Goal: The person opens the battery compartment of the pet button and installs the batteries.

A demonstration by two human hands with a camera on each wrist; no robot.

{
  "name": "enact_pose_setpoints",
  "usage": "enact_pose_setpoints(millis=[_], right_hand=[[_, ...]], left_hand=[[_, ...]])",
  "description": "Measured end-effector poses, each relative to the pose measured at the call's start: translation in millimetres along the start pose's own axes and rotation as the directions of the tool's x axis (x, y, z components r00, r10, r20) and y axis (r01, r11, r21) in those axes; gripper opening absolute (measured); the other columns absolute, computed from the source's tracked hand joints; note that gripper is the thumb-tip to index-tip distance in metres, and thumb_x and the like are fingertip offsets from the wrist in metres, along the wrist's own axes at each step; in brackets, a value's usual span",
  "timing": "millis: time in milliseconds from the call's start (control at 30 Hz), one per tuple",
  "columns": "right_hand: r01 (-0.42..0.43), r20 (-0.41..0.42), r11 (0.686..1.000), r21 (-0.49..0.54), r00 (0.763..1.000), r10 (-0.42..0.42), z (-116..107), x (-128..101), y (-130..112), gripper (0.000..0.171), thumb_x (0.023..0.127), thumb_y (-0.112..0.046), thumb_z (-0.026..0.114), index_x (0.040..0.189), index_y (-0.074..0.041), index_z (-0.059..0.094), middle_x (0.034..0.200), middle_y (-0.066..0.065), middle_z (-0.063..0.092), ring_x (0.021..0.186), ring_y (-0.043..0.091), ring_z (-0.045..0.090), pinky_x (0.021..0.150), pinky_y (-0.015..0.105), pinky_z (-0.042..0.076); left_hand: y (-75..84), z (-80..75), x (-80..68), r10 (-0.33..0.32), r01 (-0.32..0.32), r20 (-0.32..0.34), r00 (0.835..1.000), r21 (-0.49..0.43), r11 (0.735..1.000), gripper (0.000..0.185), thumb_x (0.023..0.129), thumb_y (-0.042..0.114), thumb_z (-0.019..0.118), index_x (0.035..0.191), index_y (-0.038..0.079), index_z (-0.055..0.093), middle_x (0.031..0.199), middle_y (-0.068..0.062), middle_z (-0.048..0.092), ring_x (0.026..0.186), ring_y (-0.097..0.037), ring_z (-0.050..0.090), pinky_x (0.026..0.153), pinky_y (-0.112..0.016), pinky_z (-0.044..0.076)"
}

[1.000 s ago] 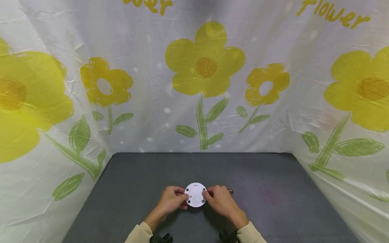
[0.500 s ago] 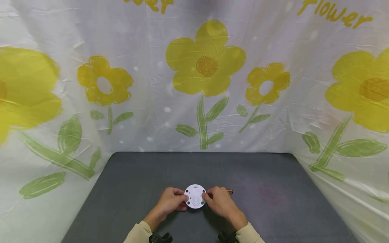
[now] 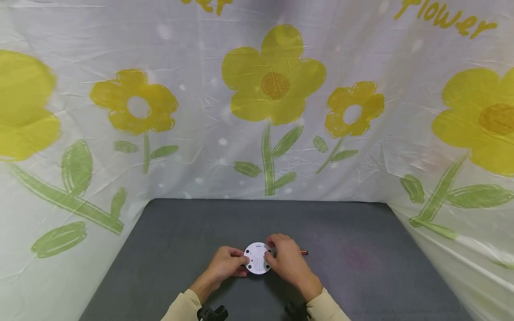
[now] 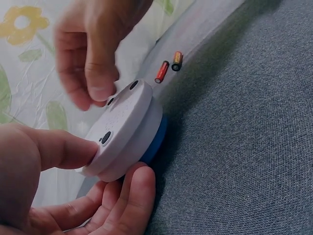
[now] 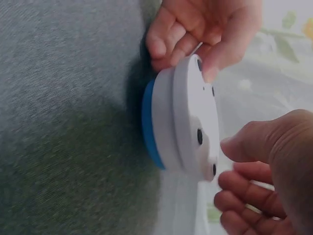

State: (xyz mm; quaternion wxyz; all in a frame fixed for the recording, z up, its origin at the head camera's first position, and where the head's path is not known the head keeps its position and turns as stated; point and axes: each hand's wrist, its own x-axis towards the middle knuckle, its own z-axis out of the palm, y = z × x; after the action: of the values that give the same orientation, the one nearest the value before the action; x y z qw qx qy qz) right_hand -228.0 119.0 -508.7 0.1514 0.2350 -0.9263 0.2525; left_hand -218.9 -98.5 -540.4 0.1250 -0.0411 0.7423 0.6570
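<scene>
A round white device (image 3: pixel 256 258) with dark round feet and a patch of small holes faces up between my hands. Its underside is blue, as the left wrist view shows, and sits close over the dark table. My left hand (image 3: pixel 226 266) grips its left edge, thumb on the upper face and curled fingers below the rim. Over the right part hovers my right hand (image 3: pixel 290 263); in the right wrist view its thumb (image 5: pixel 249 142) is right by the face, with the other fingers loosely bent and holding nothing. In the head view it overlaps the device's far right edge.
Two small batteries (image 4: pixel 162 71) lie on the grey cloth-covered table (image 3: pixel 192 223) beyond the device; in the head view one battery (image 3: pixel 304 252) shows just right of my right hand. A flower-printed curtain (image 3: pixel 201 133) borders the table at the back and sides.
My right hand has let go of the device's right edge and moved up and slightly left over its face. The left hand keeps its grip, and the device has barely shifted.
</scene>
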Motion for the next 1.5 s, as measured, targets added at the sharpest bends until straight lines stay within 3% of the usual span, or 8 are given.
enact_pose_setpoints(millis=[300,500,933,1233,1500], right_hand=[[0.131,0.038,0.991,-0.012,0.991,-0.131,9,10,-8,0.026,0.086,-0.003,0.087,0.108,-0.007,0.073,0.101,0.006,0.076,0.094,0.021,0.069,0.080,0.038,0.062],[0.142,0.076,0.989,-0.035,0.987,-0.139,14,11,-11,0.025,0.088,-0.005,0.087,0.109,-0.008,0.073,0.100,0.004,0.076,0.093,0.020,0.068,0.078,0.035,0.061],[0.196,0.109,0.970,-0.146,0.977,-0.181,14,15,-19,0.022,0.090,-0.010,0.085,0.107,-0.008,0.073,0.099,0.003,0.072,0.093,0.023,0.066,0.085,0.041,0.059],[0.203,0.153,0.974,-0.105,0.970,-0.186,13,15,-19,0.020,0.092,-0.007,0.082,0.109,-0.006,0.073,0.101,0.005,0.069,0.094,0.024,0.062,0.086,0.044,0.057],[0.219,0.143,0.973,-0.072,0.968,-0.207,13,17,-19,0.019,0.090,-0.002,0.081,0.107,-0.009,0.081,0.098,0.004,0.064,0.089,0.021,0.056,0.080,0.036,0.055]], left_hand=[[-1.1,1.6,-0.5,0.004,-0.004,0.003,1.000,-0.009,1.000,0.029,0.095,0.005,0.074,0.116,-0.015,0.070,0.096,-0.015,0.079,0.078,-0.018,0.078,0.070,-0.032,0.070],[-0.1,2.0,-4.1,-0.011,0.011,0.001,1.000,-0.008,1.000,0.029,0.095,0.004,0.074,0.116,-0.015,0.070,0.097,-0.015,0.079,0.079,-0.019,0.079,0.071,-0.033,0.070],[-2.9,3.1,-3.7,0.004,-0.003,-0.014,1.000,0.010,1.000,0.024,0.093,0.003,0.071,0.111,-0.013,0.073,0.090,-0.011,0.079,0.076,-0.017,0.078,0.068,-0.032,0.069],[-0.3,6.1,-5.8,-0.012,0.013,-0.048,0.999,0.026,1.000,0.022,0.092,0.003,0.071,0.109,-0.011,0.073,0.090,-0.011,0.078,0.072,-0.015,0.076,0.065,-0.030,0.068],[0.7,6.5,-5.6,-0.027,0.029,-0.052,0.998,0.037,0.999,0.023,0.092,0.004,0.071,0.110,-0.010,0.074,0.092,-0.012,0.078,0.072,-0.014,0.076,0.066,-0.029,0.068]])
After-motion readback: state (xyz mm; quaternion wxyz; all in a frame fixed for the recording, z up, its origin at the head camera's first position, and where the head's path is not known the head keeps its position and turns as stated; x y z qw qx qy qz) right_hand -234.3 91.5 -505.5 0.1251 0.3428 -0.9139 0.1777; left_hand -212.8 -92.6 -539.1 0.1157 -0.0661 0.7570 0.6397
